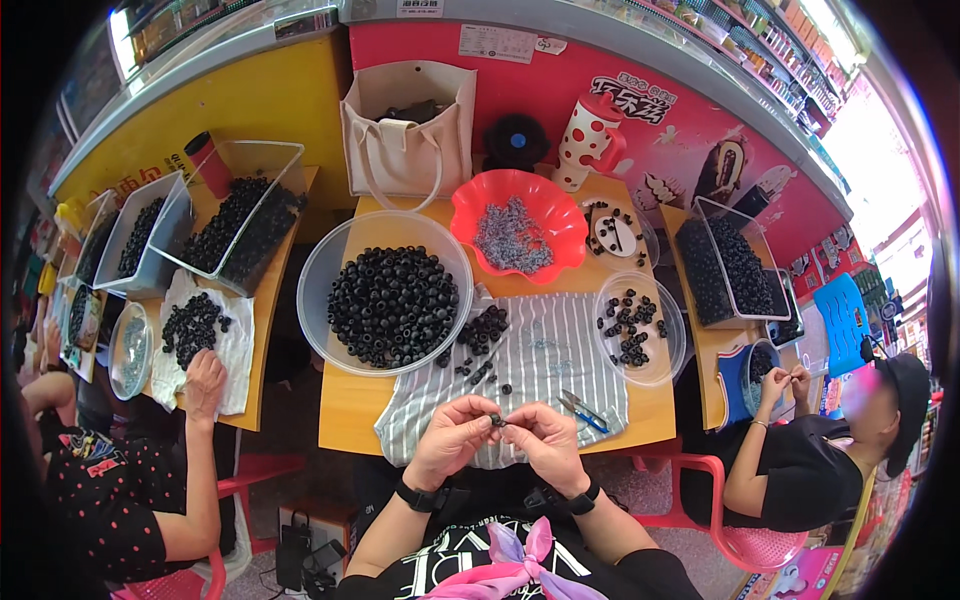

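Both the left hand and the right hand, low in the centre of the frame, pinch a small dark piece between thumbs and fingertips, raised above the near edge of a striped cloth. That cloth lies over the wooden counter. Just right of the right hand, blue-handled snips rest on it, and loose black pieces are heaped near its upper left part. Left of centre, a large round tub holds many more black pieces; right of centre, a clear round container holds fewer. Between and above them sits a red wavy-rimmed bowl of small greyish bits. A cream tote bag stands at the upper centre, a red-dotted tumbler to its right. One co-worker sits at the left of the frame, another at the right.
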The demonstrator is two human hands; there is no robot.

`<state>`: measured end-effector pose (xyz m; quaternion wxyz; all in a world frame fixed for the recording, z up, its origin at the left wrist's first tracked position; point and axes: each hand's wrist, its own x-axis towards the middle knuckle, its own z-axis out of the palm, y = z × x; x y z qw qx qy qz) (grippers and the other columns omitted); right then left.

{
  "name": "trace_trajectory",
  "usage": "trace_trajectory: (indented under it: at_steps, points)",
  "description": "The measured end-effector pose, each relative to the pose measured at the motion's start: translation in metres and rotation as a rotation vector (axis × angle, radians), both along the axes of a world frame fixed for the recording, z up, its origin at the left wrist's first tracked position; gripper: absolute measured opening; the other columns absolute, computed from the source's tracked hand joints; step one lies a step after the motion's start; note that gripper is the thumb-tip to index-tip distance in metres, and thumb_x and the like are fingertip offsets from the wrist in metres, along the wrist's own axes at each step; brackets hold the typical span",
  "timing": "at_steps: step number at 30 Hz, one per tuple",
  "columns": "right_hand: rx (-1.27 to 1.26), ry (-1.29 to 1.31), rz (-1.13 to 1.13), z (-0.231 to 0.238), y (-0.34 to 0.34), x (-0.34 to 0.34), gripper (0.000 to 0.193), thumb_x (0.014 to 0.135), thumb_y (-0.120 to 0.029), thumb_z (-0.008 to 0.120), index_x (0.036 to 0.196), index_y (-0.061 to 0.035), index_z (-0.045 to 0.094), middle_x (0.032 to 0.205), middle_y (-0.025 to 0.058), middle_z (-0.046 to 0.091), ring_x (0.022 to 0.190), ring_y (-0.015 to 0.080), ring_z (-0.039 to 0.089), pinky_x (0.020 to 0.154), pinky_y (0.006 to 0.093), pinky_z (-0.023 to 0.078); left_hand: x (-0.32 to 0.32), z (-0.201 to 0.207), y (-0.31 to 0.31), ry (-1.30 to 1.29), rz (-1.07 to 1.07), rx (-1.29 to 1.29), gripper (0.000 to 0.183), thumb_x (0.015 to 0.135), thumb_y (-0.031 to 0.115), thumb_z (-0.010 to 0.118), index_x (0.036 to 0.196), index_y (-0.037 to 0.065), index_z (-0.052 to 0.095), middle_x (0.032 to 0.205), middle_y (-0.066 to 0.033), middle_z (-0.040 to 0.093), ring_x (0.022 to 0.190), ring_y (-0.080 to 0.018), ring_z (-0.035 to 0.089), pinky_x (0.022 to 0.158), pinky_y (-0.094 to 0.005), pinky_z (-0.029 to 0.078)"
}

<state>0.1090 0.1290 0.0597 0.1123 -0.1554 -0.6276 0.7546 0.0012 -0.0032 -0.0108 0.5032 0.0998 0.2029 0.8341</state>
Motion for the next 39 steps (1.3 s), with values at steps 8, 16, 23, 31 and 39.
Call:
trace_trajectory:
  at_steps: [8, 16, 23, 31, 39]
  points:
    - [0.199, 0.080, -0.032, -0.009, -0.001, 0.000, 0.010, 0.085, 0.009, 0.063, 0.093, 0.0040, 0.064, 0.088, 0.0058, 0.063, 0.079, 0.0109, 0.063, 0.071, 0.0231, 0.050, 0.001, 0.005, 0.000, 0.047, 0.010, -0.017, 0.018, 0.091, 0.000, 0.060, 0.109, -0.003, 0.061, 0.102, -0.0099, 0.063, 0.085, -0.0167, 0.063, 0.074, -0.0280, 0.052]
    - [0.246, 0.104, -0.056, 0.001, 0.002, -0.002, 0.008, 0.084, 0.009, 0.062, 0.091, 0.0047, 0.065, 0.084, 0.0068, 0.063, 0.078, 0.0131, 0.066, 0.068, 0.0237, 0.052, 0.000, 0.002, 0.000, 0.020, 0.000, -0.003, 0.017, 0.091, 0.001, 0.061, 0.108, -0.003, 0.061, 0.106, -0.0110, 0.062, 0.085, -0.0171, 0.062, 0.075, -0.0286, 0.052]
    - [0.388, 0.118, -0.042, -0.004, 0.000, -0.004, 0.011, 0.081, 0.010, 0.065, 0.089, 0.0038, 0.065, 0.084, 0.0082, 0.064, 0.074, 0.0132, 0.063, 0.064, 0.0233, 0.051, 0.001, 0.004, 0.001, 0.035, 0.008, -0.022, 0.018, 0.091, 0.000, 0.060, 0.109, -0.003, 0.061, 0.102, -0.0097, 0.063, 0.084, -0.0166, 0.063, 0.075, -0.0279, 0.052]
    - [0.436, 0.132, -0.023, -0.008, 0.001, -0.004, 0.012, 0.079, 0.011, 0.064, 0.088, 0.0042, 0.064, 0.082, 0.0096, 0.065, 0.073, 0.0155, 0.067, 0.063, 0.0246, 0.052, 0.001, 0.004, 0.001, 0.069, 0.026, -0.022, 0.016, 0.091, 0.000, 0.060, 0.106, -0.004, 0.062, 0.107, -0.0104, 0.060, 0.087, -0.0167, 0.062, 0.075, -0.0282, 0.052]
    - [0.390, 0.092, 0.060, -0.004, 0.012, -0.006, 0.015, 0.078, 0.009, 0.067, 0.092, 0.0029, 0.064, 0.081, 0.0066, 0.064, 0.073, 0.0120, 0.066, 0.062, 0.0238, 0.052, -0.001, 0.004, 0.001, 0.110, -0.016, 0.019, 0.020, 0.090, -0.001, 0.062, 0.109, -0.003, 0.063, 0.099, -0.0085, 0.062, 0.081, -0.0133, 0.062, 0.072, -0.0239, 0.052]
